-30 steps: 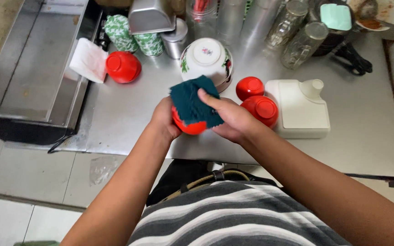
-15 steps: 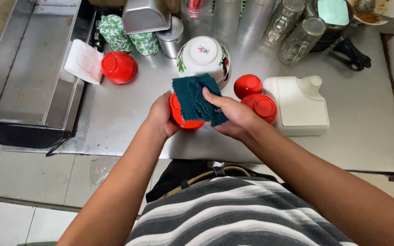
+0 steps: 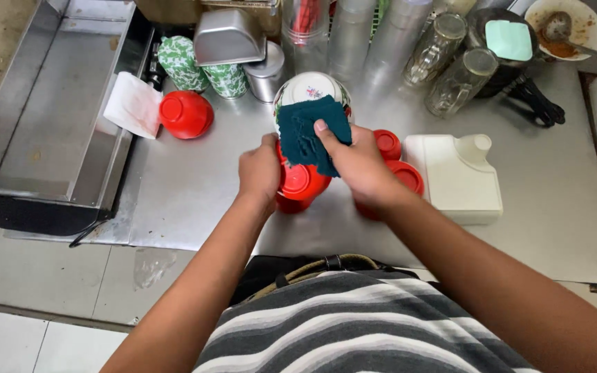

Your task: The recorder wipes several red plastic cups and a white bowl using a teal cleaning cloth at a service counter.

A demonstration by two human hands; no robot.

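2 hands work above the steel counter (image 3: pixel 195 200): the left hand (image 3: pixel 260 173) grips a red bowl (image 3: pixel 298 183) by its side. The right hand (image 3: pixel 361 162), fingers closed, presses a dark green cloth (image 3: pixel 309 131) onto the bowl's upturned base, just before a floral bowl (image 3: pixel 309 86).

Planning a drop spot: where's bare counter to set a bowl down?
Bare steel lies left of the left hand, below the upturned red bowl, and right of the white container. The back row of glass jars and cups is crowded, as is the patch around the right hand.
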